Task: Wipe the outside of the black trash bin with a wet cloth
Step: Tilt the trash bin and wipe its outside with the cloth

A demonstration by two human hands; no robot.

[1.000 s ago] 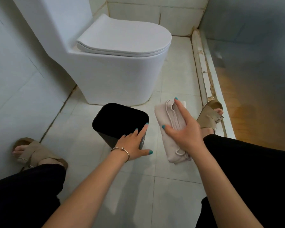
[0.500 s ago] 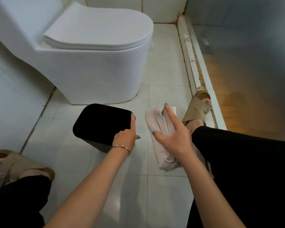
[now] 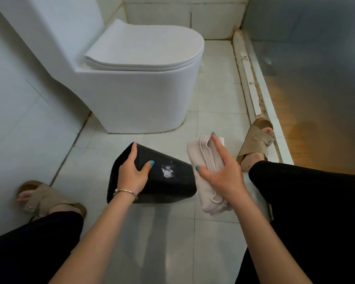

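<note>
The black trash bin (image 3: 168,181) lies tipped over on the tiled floor in front of me, its side facing up with a white smear on it. My left hand (image 3: 131,173) grips the bin's left part, fingers wrapped over the far edge and thumb on the upper side. Just right of the bin, my right hand (image 3: 221,173) holds a folded beige cloth (image 3: 203,160), thumb and fingers closed around it. The cloth's left edge is next to the bin's right end; I cannot tell whether they touch.
A white toilet (image 3: 139,83) stands right behind the bin. A tiled wall (image 3: 19,111) runs along the left. A raised sill (image 3: 252,83) and glass shower partition (image 3: 316,78) close off the right. My sandalled feet (image 3: 256,142) flank the bin.
The bin went from standing upright to tipped on its side. My left hand moved from the rim's near edge onto the side. The cloth hand stayed beside it.
</note>
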